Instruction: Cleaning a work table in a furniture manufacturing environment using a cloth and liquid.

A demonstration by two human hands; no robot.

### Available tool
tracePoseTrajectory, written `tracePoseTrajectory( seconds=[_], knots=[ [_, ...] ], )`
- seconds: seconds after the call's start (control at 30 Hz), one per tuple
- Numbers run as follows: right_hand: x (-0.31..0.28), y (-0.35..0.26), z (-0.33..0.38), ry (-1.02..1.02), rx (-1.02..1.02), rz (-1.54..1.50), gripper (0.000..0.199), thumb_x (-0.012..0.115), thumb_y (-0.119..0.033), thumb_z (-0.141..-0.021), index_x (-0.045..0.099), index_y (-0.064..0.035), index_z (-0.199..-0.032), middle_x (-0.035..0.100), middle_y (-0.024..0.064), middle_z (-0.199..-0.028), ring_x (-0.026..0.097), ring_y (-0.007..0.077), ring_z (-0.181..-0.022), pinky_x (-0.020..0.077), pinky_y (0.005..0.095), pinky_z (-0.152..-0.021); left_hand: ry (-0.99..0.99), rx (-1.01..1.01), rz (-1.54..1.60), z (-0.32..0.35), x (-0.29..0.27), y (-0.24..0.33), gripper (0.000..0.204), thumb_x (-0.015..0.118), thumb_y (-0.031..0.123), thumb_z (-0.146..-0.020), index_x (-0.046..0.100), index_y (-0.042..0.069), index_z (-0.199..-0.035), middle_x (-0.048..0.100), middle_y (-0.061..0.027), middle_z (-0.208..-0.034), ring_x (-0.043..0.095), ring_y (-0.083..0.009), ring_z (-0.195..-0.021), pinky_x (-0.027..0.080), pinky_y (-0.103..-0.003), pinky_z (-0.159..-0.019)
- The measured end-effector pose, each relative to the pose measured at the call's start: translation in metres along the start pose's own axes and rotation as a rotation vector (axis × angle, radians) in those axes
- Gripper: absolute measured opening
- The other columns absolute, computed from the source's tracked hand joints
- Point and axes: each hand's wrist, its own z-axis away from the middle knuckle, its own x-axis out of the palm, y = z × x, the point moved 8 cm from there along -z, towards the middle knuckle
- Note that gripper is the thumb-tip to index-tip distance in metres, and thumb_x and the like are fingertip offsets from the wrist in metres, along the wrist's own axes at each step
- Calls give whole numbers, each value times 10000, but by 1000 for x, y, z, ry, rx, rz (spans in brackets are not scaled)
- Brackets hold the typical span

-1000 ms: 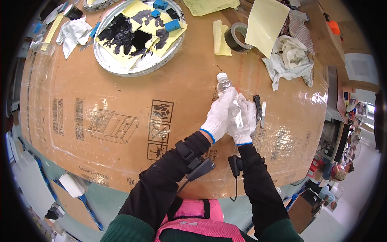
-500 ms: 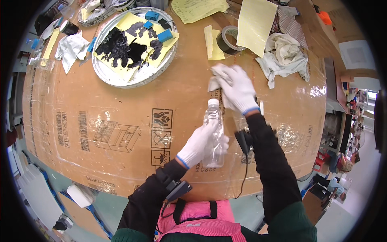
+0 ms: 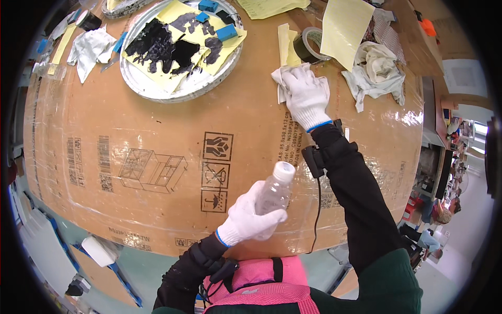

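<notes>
Bright indoor light, strong fisheye bend
Glare flecks the film-covered cardboard (image 3: 251, 123), mostly at right; its edges bow outward, corners darken to black, and shadows are faint.

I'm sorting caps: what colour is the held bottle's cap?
The cap is white; the head view shows it best.

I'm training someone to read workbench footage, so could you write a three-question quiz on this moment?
1. The left hand holds: (a) a tape roll, (b) a clear bottle, (c) a blue block.
2. True or false: the bottle is uncapped.
3. Fill in: under the right hand is a white ____.

Key: 1. b. 2. False; its white cap is on. 3. Cloth.
</notes>
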Motion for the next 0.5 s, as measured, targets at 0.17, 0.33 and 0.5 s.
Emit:
tracePoseTrajectory(
  seconds=[0.17,0.33,0.5],
  knots=[
    [-11,12,48,-64,-21,9,258,658,-162,-824,638,-166,-1081,628,52,-1090,596,293,-1045,435,452,-857,-38,46,-300,18,-6,24,736,894,277,-680,556,45,-1292,719,-127,-1138,697,-210,-1045,533,-352,-941],
    [-8,0,12,-81,-38,60,252,659,-145,-825,637,-157,-1076,624,53,-1098,600,303,-1034,448,445,-868,-37,121,-247,14,-1,15,728,884,327,-698,558,63,-1293,724,-132,-1099,714,-243,-1018,546,-360,-914],
    [-21,-4,39,-19,-110,11,181,596,-154,-838,624,-83,-1001,633,88,-981,620,321,-984,492,457,-813,37,146,-98,10,-8,8,708,864,358,-720,559,77,-1294,731,-130,-1071,729,-253,-994,555,-368,-888]
  ],
)
